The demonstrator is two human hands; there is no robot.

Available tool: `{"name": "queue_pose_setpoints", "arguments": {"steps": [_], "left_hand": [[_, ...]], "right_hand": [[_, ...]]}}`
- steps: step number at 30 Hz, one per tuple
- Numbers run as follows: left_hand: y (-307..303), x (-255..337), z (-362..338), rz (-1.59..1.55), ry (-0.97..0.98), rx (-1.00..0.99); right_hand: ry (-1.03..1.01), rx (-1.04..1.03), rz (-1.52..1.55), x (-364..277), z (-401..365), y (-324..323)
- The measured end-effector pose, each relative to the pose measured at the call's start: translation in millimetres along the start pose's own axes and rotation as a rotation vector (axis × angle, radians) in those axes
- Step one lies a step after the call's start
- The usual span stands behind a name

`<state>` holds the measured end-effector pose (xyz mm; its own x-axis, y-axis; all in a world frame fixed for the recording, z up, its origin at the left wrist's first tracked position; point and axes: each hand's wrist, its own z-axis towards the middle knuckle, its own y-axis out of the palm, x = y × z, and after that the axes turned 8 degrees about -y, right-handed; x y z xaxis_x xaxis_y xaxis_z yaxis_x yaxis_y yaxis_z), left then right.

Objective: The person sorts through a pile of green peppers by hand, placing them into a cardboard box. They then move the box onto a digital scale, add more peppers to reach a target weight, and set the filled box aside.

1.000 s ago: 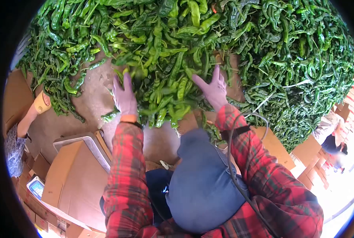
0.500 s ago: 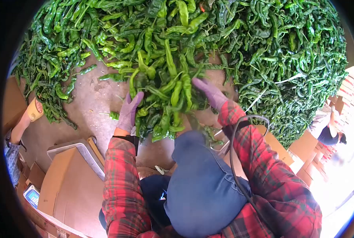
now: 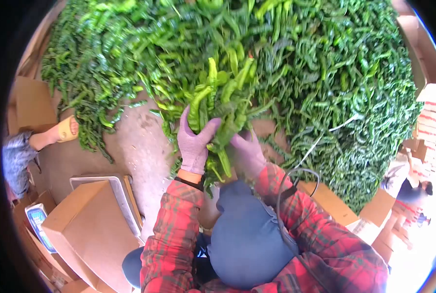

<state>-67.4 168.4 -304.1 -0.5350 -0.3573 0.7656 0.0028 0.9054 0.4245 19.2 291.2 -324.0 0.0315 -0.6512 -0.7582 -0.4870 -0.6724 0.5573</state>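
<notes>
Both of my hands wear thin purple gloves. My left hand (image 3: 197, 139) clasps the left side of a bunch of long green peppers (image 3: 223, 100), thumb and fingers apart around them. On the bunch's lower right side, my right hand (image 3: 247, 150) presses in; it is partly blurred, and its fingertips are hidden behind the peppers. The bunch stands up between the two hands, with light green peppers at its top and one hanging below. Behind it spreads a large heap of green peppers (image 3: 325, 78) on the concrete floor (image 3: 135, 132).
At the lower left is a cardboard box (image 3: 88, 229) beside a pale-edged tray (image 3: 125, 200). A person's foot in a yellow sandal (image 3: 68, 129) rests at the left. A dark cable (image 3: 280, 205) loops by my right forearm. More people and boxes (image 3: 378, 207) are at the right.
My hands have come closer together, the left one moving right, and now hold the peppers gathered in a raised bunch. The view has shifted, and the sandalled foot appears farther right.
</notes>
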Motion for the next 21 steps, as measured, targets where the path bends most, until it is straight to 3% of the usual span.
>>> {"name": "queue_pose_setpoints", "arguments": {"steps": [6, 11, 14, 17, 18, 19, 20, 21], "left_hand": [[38, 128, -42, -0.045, 0.27, -0.13], [20, 263, -115, -0.013, 0.604, -0.153], [-24, 333, -171, 0.066, 0.772, -0.056], [-86, 386, -244, 0.231, 0.838, 0.098], [-117, 400, -267, 0.396, 0.964, 0.169], [-131, 407, -294, 0.38, 0.961, 0.309], [-167, 415, -314, 0.43, 0.943, 0.369], [-186, 415, -337, 0.37, 0.904, 0.378]], "right_hand": [[-0.232, -0.182, -0.171, -65, -1, 81], [-0.427, -0.449, -0.074, -115, -37, 236], [-0.429, -0.598, 0.022, -113, -78, 330], [-0.28, -0.788, 0.13, -96, -137, 407], [-0.31, -0.827, 0.298, -92, -168, 432], [-0.155, -0.966, 0.503, -80, -189, 452], [-0.12, -0.973, 0.337, -73, -205, 465], [-0.23, -0.967, 0.234, -63, -223, 472]]}}
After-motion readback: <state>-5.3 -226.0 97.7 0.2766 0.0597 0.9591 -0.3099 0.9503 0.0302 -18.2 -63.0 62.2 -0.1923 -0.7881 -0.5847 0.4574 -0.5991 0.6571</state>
